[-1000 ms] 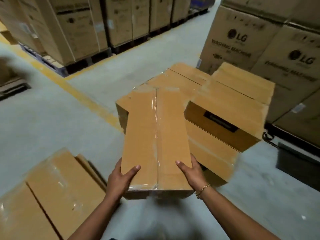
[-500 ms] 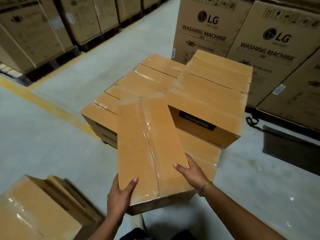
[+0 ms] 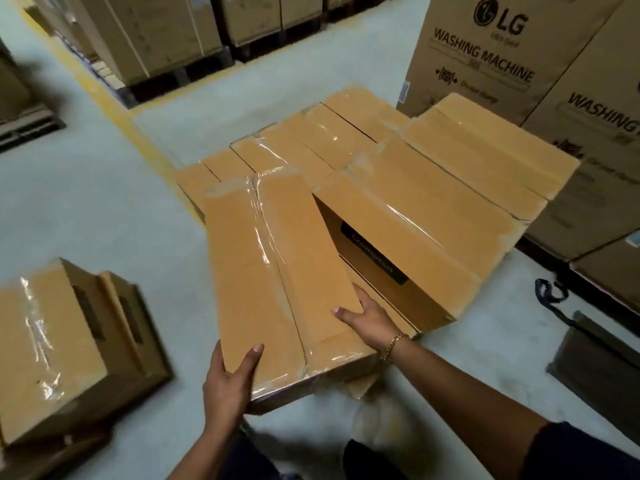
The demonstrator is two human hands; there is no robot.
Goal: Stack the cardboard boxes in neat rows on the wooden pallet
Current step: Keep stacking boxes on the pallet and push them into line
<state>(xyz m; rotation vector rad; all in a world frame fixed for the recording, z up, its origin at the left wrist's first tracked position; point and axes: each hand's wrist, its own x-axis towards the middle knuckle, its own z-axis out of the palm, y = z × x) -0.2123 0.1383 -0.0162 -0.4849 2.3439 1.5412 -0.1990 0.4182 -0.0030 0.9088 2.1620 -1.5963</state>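
The left hand (image 3: 227,389) grips the near corner of a long taped cardboard box (image 3: 273,271), and the right hand (image 3: 369,322) grips its right edge. The box sits over the stacked boxes (image 3: 311,143), perhaps resting on them, just beside a higher box (image 3: 422,216). Behind stand washing machine cartons (image 3: 485,53).

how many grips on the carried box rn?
2. The left grip holds the near left corner of the carried box, thumb on top. The right grip holds its right edge, beside the stacked boxes. Neither is hidden.
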